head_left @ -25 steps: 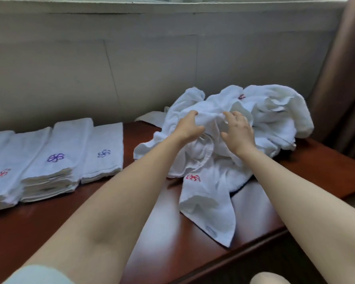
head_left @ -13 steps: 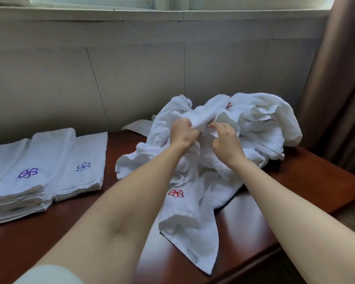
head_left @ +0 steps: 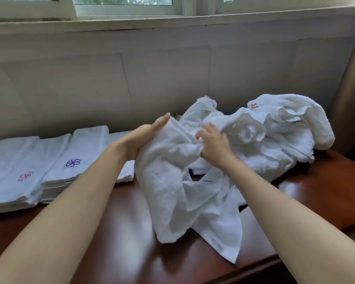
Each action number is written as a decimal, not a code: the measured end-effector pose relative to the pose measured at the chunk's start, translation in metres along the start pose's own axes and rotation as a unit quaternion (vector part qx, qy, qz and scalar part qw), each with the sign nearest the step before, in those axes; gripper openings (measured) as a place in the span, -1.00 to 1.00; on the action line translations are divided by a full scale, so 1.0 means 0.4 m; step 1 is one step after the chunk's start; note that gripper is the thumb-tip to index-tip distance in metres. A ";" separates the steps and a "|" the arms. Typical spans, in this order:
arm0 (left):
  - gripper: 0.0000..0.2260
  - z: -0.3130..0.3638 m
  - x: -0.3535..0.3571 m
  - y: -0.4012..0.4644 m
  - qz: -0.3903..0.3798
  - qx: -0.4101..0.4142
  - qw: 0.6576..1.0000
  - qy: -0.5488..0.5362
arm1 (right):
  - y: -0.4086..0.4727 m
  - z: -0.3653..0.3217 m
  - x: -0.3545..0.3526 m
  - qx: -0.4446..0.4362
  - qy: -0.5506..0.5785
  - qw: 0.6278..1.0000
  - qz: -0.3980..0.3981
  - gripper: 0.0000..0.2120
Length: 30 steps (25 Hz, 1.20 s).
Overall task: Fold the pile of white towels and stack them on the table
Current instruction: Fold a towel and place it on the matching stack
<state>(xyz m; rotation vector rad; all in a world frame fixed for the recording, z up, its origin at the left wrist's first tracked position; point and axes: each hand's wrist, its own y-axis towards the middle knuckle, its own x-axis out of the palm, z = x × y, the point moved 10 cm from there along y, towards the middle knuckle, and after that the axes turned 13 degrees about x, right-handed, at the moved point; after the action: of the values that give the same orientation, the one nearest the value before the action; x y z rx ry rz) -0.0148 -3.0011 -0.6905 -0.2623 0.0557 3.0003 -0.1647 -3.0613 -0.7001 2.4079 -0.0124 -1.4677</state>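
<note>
White towel (head_left: 172,181) hangs from both hands above the brown counter (head_left: 121,232): left hand (head_left: 140,138) flat and open under it, right hand (head_left: 212,145) pinching it. The pile (head_left: 275,136) lies behind, folded stacks (head_left: 39,167) at left.

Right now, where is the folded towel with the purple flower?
In the head view, the purple-flower towel tops a stack on the table's left, beside the left hand.

Forearms: 2 seen, both left bare to the frame edge.
Left hand (head_left: 143,138): ungloved.
Right hand (head_left: 213,146): ungloved.
</note>
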 end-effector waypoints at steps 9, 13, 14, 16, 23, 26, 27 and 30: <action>-0.45 -0.087 -0.478 -0.472 -0.013 -0.193 0.942 0.274 | -0.274 -0.579 0.045 -0.174 0.047 0.983 -0.032 -0.70; -0.78 0.085 -0.752 -0.656 0.194 -0.160 0.794 0.553 | -0.360 -0.808 0.092 -0.218 0.071 0.973 -0.028 -0.63; -0.82 0.142 -0.794 -0.701 0.255 -0.131 0.765 0.576 | -0.377 -0.854 0.084 -0.224 0.080 0.971 -0.015 -0.67; -0.89 0.219 -0.833 -0.756 0.342 -0.063 0.733 0.585 | -0.380 -0.901 0.064 -0.214 0.080 0.974 -0.004 -0.73; -0.44 -0.197 -0.709 -0.739 0.204 -0.170 0.757 0.597 | -0.396 -0.688 0.271 -0.115 -0.238 0.947 -0.182 -0.66; -0.41 -0.459 -0.624 -0.832 0.151 -0.258 0.759 0.579 | -0.449 -0.598 0.411 -0.100 -0.239 0.924 -0.281 -0.40; -0.41 -0.493 -0.613 -0.845 0.155 -0.249 0.763 0.575 | -0.463 -0.609 0.444 -0.126 -0.222 0.929 -0.269 -0.41; -0.25 -0.452 -0.665 -0.865 0.221 -0.212 0.768 0.562 | -0.501 -0.715 0.504 -0.234 -0.148 0.939 -0.207 -0.53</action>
<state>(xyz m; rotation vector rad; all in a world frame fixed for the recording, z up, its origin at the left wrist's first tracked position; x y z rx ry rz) 0.3215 -2.7001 -0.8308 -2.2967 -0.5112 2.6483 0.1472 -2.8300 -0.8090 1.8569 0.7291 -1.7538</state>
